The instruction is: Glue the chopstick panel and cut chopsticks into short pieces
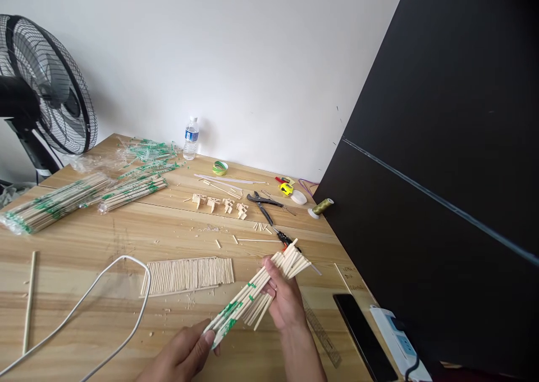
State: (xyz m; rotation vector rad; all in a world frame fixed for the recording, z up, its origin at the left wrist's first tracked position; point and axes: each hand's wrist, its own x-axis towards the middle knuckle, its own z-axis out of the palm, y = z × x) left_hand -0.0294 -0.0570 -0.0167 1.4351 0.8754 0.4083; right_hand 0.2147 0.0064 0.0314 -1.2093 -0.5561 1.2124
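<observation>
Sticks (pixel 247 294), left hand (pixel 187 351) at base, right hand (pixel 287 300) near tips

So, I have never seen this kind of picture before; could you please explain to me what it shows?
There is no machine doing the work here. The single picture comes from a camera worn on a person's head, looking forward and down. The bare left hand grips the lower end of thin pale wooden sticks marked with green; the bare right hand holds them near the upper end. On the light wooden table lie a flat row of short pale sticks, a looped white cable and a flat black phone. A clear plastic bottle with a blue label stands farther back.
</observation>
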